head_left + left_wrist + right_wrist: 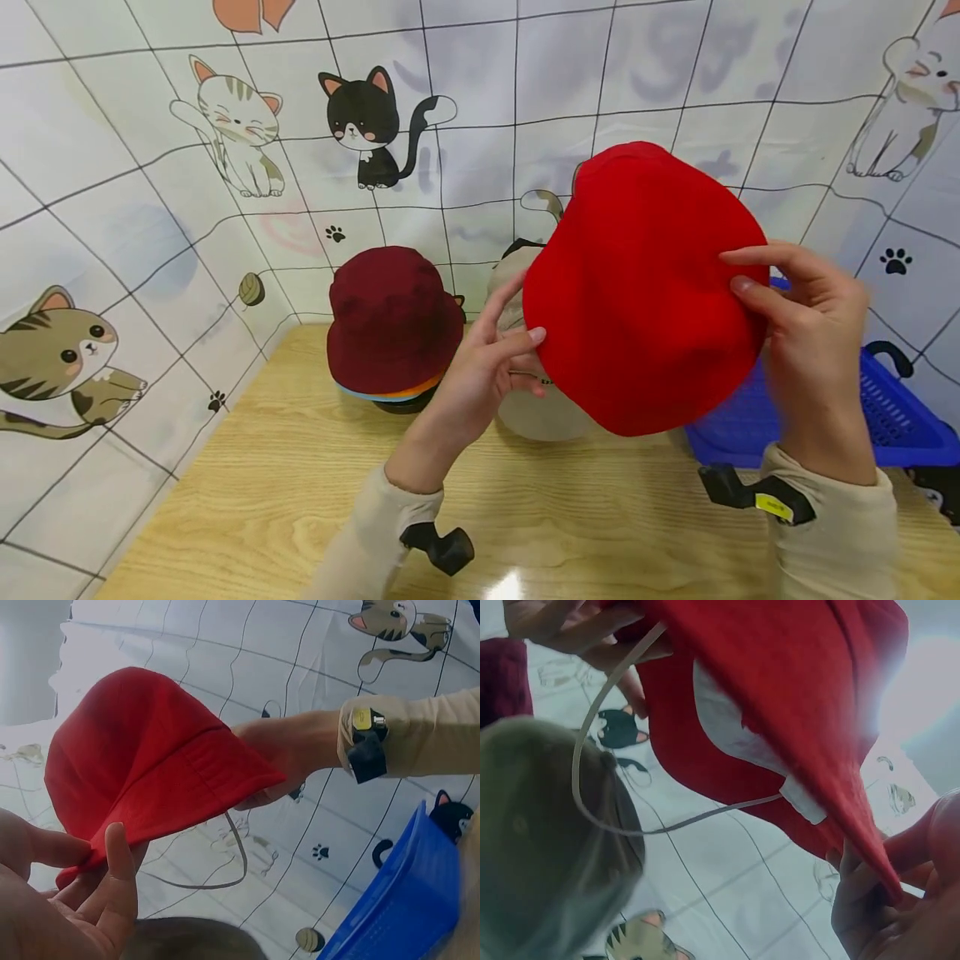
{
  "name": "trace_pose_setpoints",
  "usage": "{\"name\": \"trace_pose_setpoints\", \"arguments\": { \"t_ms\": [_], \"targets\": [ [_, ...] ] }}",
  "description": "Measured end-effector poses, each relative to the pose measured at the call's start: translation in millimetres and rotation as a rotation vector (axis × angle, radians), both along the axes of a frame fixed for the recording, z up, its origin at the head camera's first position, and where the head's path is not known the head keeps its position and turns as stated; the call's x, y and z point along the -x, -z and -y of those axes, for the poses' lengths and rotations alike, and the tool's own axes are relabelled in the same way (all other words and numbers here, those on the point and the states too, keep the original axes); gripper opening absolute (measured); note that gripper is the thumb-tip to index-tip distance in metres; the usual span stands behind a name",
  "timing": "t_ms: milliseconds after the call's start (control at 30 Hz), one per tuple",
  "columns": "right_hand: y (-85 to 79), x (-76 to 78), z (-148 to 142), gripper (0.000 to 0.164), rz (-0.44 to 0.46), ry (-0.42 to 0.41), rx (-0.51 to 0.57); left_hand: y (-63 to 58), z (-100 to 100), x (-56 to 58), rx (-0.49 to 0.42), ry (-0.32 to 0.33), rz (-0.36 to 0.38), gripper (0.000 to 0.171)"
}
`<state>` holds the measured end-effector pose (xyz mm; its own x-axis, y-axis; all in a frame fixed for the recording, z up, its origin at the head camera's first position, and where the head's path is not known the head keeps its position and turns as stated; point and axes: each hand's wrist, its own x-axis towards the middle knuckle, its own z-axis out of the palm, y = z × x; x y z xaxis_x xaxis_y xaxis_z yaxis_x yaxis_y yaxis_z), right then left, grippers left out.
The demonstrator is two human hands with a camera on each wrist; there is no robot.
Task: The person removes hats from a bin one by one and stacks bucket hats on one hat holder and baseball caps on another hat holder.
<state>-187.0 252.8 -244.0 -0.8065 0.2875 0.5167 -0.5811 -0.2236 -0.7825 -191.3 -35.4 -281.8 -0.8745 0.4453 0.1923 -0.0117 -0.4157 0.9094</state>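
Both hands hold up a red bucket hat (645, 292) above the table, one at each side of its brim. My left hand (480, 375) pinches the left edge between thumb and fingers. On the other side, thumb and forefinger of my right hand (810, 317) pinch the brim. A thin pale chin cord (645, 829) hangs in a loop under the hat, and a white lining (731, 724) shows inside. Behind the red hat, partly hidden, sits a beige cap (543, 417). To its left stands a stack of bucket hats with a maroon hat (393, 321) on top.
A blue plastic basket (907, 417) stands at the right, partly hidden by the right hand and the red hat. Light wood table (285, 500) lies below. A cat-patterned cloth wall (487, 108) closes off the back and sides.
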Motion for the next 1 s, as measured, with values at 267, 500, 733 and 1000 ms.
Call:
{"name": "trace_pose_setpoints", "arguments": {
  "t_ms": [267, 500, 733, 1000],
  "targets": [
    [0.2, 6.7, 37, 0.018, 0.016, -0.034, -0.050, -1.3, 38, 5.9, 0.068, -0.106, -0.006, 0.066],
    [-2.0, 11.4, 67, 0.016, -0.023, 0.001, -0.013, -9.5, 68, 11.4, 0.087, -0.135, -0.062, 0.064],
    [0.8, 19.4, 91, 0.022, 0.038, -0.010, 0.023, -13.7, 87, 16.7, 0.052, -0.183, -0.071, 0.059],
    [6.8, 25.4, 115, 0.026, 0.057, -0.005, -0.065, -14.5, 113, 21.8, -0.005, -0.262, -0.074, 0.056]
  ]
}}
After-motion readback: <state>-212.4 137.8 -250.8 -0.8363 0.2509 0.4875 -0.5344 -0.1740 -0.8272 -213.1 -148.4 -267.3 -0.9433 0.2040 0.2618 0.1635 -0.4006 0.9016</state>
